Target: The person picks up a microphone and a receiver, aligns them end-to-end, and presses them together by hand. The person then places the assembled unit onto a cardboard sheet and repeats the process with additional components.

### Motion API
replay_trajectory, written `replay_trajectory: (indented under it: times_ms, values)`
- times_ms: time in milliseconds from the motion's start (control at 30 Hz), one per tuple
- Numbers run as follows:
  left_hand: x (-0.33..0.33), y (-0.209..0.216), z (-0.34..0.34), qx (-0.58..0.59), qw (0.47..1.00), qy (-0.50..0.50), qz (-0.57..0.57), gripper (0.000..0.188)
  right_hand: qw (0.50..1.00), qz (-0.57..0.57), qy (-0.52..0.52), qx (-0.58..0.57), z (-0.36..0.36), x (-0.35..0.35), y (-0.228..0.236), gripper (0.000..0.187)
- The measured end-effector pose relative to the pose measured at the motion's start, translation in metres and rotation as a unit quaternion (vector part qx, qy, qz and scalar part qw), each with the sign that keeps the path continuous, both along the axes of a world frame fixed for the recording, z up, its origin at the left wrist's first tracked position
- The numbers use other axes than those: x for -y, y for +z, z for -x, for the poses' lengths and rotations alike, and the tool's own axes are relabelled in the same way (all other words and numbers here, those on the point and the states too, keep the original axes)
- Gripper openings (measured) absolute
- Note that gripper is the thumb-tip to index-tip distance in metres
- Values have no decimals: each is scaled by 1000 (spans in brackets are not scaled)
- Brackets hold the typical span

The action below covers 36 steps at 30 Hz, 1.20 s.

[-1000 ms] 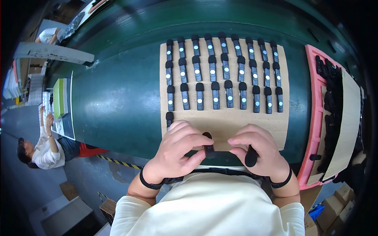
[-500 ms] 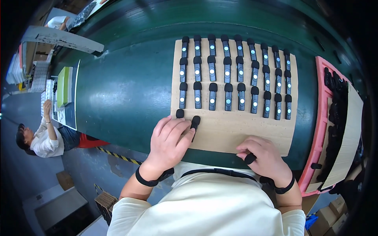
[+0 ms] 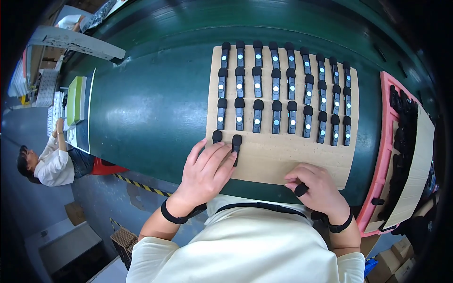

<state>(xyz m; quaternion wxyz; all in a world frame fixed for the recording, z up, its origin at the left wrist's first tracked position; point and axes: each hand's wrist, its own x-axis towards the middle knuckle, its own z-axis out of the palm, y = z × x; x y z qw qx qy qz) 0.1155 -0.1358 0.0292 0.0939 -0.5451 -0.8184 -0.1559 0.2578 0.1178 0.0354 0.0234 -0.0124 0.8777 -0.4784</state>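
Rows of small black clip-on microphones (image 3: 276,87) with foam caps lie on a cardboard sheet (image 3: 278,162), and most show a round light dot. On the sheet's near left part, my left hand (image 3: 205,165) has its fingers bent and its fingertips on the side of a microphone (image 3: 237,144), which lies nearly upright in view. Another microphone (image 3: 217,136) pokes out beyond those fingers, its body mostly covered. Near the sheet's front edge, my right hand (image 3: 321,188) is closed round a microphone whose foam cap (image 3: 301,190) sticks out; the rest is hidden in the palm.
The sheet rests on a green table (image 3: 146,118). At the right stands a pink foam tray (image 3: 381,151) with many black pieces and a cardboard flap (image 3: 411,165). A grey metal arm (image 3: 75,42) crosses the far left. A co-worker (image 3: 54,160) sits at left beside a green box (image 3: 75,101).
The microphone at my left fingertips has turned from a slant to straighter, in line with the rows. My right hand has barely moved and keeps its microphone.
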Motion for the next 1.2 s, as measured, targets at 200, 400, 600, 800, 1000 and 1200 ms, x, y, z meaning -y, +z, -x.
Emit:
replay_trajectory:
  times_ms: [200, 400, 600, 800, 1000, 1200]
  values:
    - [-4, 1, 1, -1, 1000, 9, -6, 40, 1000, 14, -1, -1, 2, -1, -1, 16]
    - [-32, 41, 0, 111, 986, -86, -86, 36, 998, 60, 26, 14, 18, 8, 15, 24]
    - [-51, 52, 2, 127, 964, -199, -119, 34, 994, 77, 60, 47, 41, 17, 38, 37]
    - [-46, 44, 5, 231, 947, -101, -199, 34, 980, 198, -26, 14, 34, 14, 47, 32]
    - [-49, 43, 6, 254, 936, -95, -222, 32, 985, 146, -60, -73, 29, 13, 42, 24]
    - [-52, 49, 7, 312, 923, -100, -199, 32, 982, 107, -50, -147, 29, 14, 30, 27]
